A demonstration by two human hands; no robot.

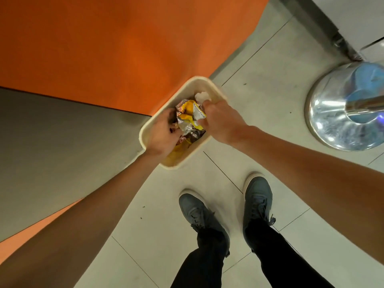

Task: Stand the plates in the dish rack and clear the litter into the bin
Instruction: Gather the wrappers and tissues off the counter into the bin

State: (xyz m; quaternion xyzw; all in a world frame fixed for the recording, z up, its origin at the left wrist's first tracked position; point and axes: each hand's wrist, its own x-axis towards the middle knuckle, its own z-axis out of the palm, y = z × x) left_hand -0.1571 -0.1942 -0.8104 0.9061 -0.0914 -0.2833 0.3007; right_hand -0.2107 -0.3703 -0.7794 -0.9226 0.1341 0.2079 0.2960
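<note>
Two hands at bin mouth: left hand and right hand clutch crumpled wrapper between them.

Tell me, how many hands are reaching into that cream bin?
2. The left hand is in the bin at left, the right hand at right; both touch crumpled wrappers.
</note>
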